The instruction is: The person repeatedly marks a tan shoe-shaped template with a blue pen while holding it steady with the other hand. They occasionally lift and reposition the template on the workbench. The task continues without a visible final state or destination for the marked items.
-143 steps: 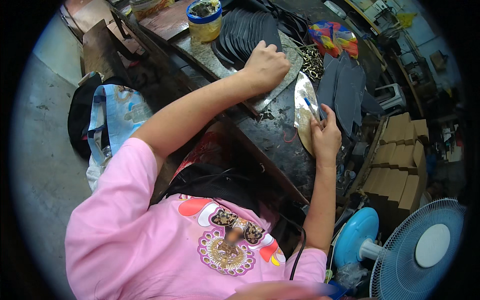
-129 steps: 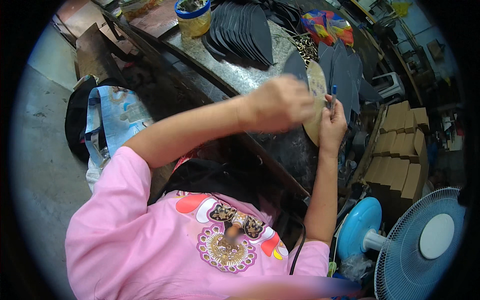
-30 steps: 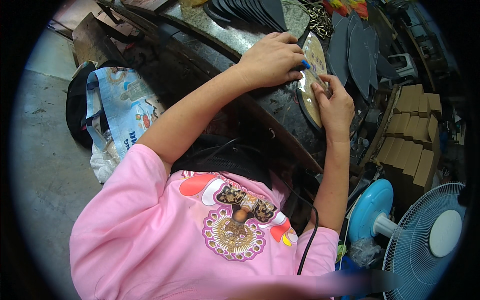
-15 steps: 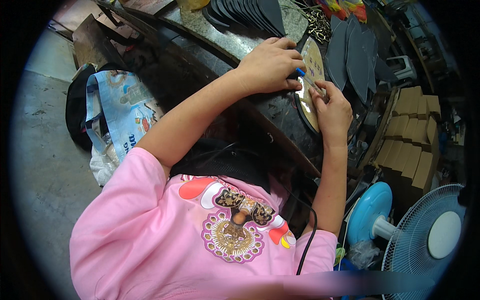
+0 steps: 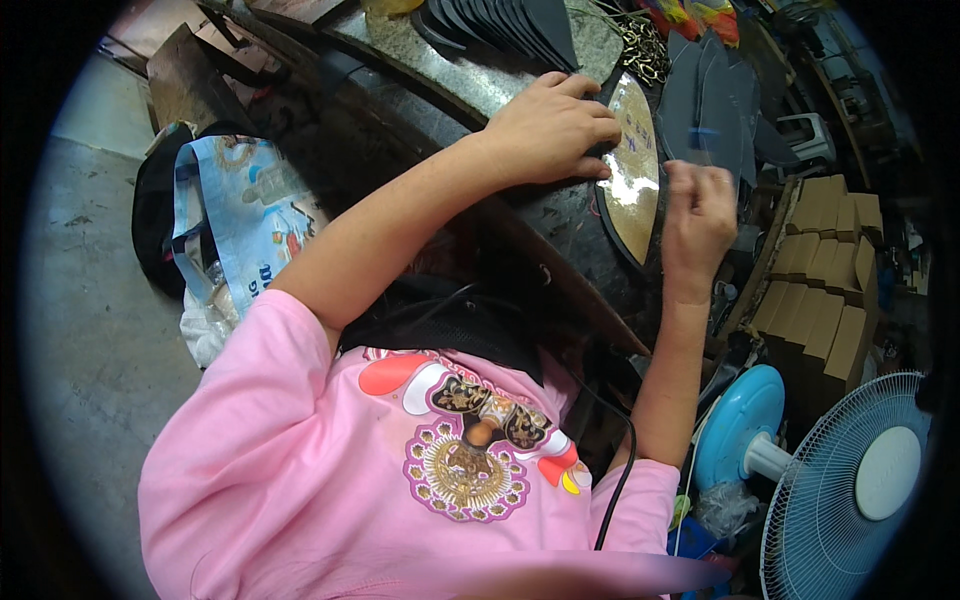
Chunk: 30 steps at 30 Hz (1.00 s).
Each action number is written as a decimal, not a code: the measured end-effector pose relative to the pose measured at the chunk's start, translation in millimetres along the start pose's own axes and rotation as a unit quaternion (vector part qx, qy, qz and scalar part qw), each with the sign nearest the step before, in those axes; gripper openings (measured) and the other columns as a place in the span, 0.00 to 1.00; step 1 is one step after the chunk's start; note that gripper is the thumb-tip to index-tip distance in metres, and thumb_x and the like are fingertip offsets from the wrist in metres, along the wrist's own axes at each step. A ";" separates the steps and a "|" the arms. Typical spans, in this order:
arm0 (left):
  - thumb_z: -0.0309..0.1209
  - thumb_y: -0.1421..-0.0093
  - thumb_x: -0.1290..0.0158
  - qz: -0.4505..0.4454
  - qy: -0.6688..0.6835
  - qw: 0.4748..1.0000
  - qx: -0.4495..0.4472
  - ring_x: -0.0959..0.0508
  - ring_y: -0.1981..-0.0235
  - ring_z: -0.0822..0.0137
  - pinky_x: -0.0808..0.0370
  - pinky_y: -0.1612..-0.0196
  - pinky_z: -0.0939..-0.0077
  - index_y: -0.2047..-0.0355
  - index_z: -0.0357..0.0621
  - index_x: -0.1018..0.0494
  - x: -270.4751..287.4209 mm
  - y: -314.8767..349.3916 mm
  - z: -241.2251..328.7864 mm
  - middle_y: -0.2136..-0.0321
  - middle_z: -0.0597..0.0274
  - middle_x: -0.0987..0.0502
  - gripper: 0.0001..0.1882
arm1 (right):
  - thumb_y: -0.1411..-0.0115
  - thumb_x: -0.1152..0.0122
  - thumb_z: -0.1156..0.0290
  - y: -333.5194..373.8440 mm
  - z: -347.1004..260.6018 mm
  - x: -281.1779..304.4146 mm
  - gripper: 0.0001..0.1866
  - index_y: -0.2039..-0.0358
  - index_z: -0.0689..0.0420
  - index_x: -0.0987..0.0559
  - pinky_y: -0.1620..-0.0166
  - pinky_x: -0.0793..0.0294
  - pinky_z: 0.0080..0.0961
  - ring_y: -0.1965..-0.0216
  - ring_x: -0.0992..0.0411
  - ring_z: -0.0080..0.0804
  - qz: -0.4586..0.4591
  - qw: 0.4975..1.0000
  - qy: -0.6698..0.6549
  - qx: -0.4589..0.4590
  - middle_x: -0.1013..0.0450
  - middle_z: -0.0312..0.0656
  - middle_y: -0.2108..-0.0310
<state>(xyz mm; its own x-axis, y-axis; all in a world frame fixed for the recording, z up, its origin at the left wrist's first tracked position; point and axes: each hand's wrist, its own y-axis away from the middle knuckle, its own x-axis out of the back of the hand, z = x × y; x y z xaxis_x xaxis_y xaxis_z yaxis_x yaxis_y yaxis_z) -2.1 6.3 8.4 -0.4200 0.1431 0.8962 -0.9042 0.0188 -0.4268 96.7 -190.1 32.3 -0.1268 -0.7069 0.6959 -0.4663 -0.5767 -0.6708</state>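
A shiny tan, leaf-shaped template [image 5: 632,178] with glare and small marks lies on the dark worktable, a thin dark edge showing beneath it. My left hand [image 5: 558,125] spreads over its left side, fingers stretched out and thumb pressing its edge. Just off the template's right side, my right hand [image 5: 700,215] is raised with its fingers curled together around a pen [image 5: 703,133], whose blue end is smeared by motion. Behind the pen lie several dark grey leaf-shaped sheets [image 5: 690,95], overlapping one another.
A fanned row of dark grey cut pieces [image 5: 505,35] sits on a stone slab [image 5: 400,45] at the back. Small metal rings [image 5: 643,50] are heaped beside it. Brown cardboard boxes [image 5: 815,270] and a fan [image 5: 850,485] stand at the right; a light-blue bag [image 5: 235,200] is at left.
My right hand has lifted away from the template and moved right with the pen, uncovering the template's right edge. My left hand stays on the template, nearly unmoved.
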 end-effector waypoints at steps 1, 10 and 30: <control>0.53 0.42 0.40 0.002 -0.004 1.000 0.000 0.33 0.36 0.57 0.38 0.33 0.58 0.52 0.58 0.20 -0.6 0.1 0.0 0.46 0.69 0.22 0.23 | 0.33 0.40 0.63 -4.0 1.0 4.4 0.12 0.66 0.59 0.19 0.64 0.25 0.35 0.68 0.24 0.42 0.018 0.998 -0.046 0.030 0.26 0.43 0.68; 0.53 0.40 0.43 0.008 -0.004 1.000 -0.008 0.32 0.37 0.56 0.37 0.34 0.57 0.52 0.56 0.20 -3.2 0.6 -2.5 0.46 0.70 0.22 0.22 | 0.33 0.40 0.73 -11.0 -5.2 -6.3 0.04 0.62 0.57 0.26 0.69 0.24 0.17 0.70 0.23 0.18 -0.173 0.861 -0.421 -0.227 0.25 0.36 0.72; 0.48 0.49 0.34 -0.007 0.041 0.999 0.009 0.34 0.36 0.53 0.38 0.33 0.56 0.43 0.48 0.28 3.1 2.2 -4.2 0.44 0.59 0.24 0.35 | 0.34 0.37 0.72 -6.4 0.1 -40.7 0.06 0.64 0.58 0.26 0.72 0.29 0.20 0.77 0.30 0.19 -0.173 0.925 -0.331 -0.074 0.27 0.35 0.75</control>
<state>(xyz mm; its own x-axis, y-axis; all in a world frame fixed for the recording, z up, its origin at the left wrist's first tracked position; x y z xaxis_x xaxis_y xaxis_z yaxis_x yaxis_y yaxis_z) -5.0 10.9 9.8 -0.3999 0.2244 0.8887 -0.9115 0.0041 -0.4112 105.0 -157.6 8.2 0.5931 -0.6149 0.5197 -0.5002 -0.7872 -0.3607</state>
